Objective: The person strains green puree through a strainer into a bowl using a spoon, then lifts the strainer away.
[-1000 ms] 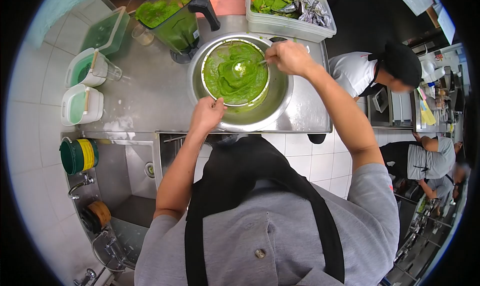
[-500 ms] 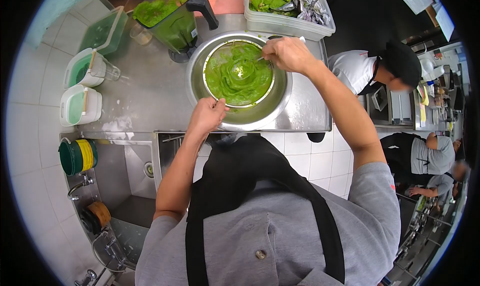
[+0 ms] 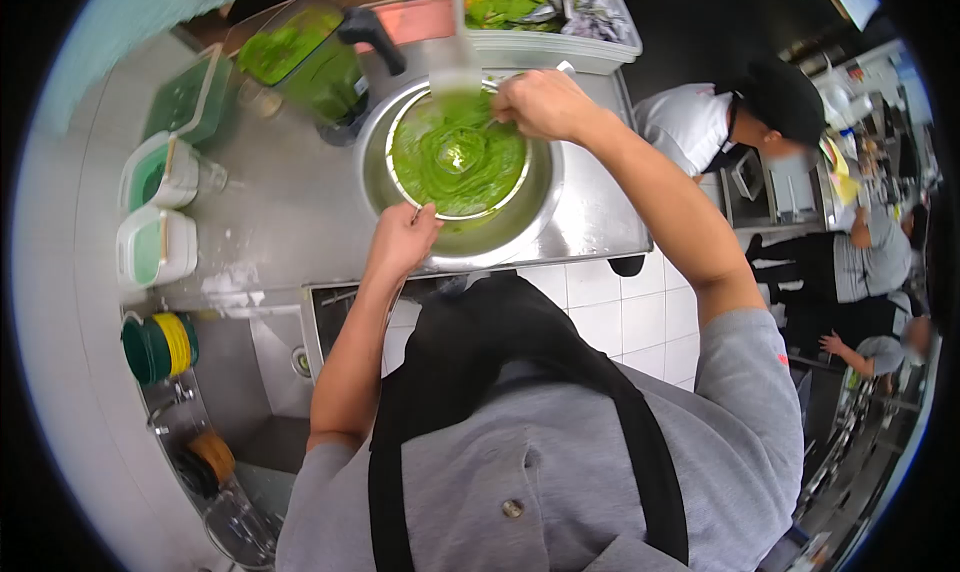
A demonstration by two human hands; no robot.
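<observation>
Green purée (image 3: 420, 162) fills a round sieve (image 3: 397, 182), which rests inside a wide steel bowl (image 3: 545, 197). My left hand (image 3: 402, 240) is closed on the near side of the sieve, pinching its handle. Above the sieve's far right edge, my right hand (image 3: 545, 104) grips a ladle (image 3: 566, 68); its pale handle end sticks out past my fist. The ladle's head is down in the purée, largely covered by green, with a swirl around it. A pale vertical blur (image 3: 456, 62) crosses the sieve's far edge; I cannot make out what it is.
A blender jug (image 3: 325, 77) with green purée stands at back left. Behind the bowl is a plastic tub (image 3: 545, 44) of leaves. White containers (image 3: 165, 244) line the left; a sink (image 3: 270, 337) lies nearer. A co-worker (image 3: 690, 122) stands at right, others beyond.
The view has shifted slightly, so the bench things appear further left. Both hands keep their holds. The pale blur has appeared over the sieve's far edge.
</observation>
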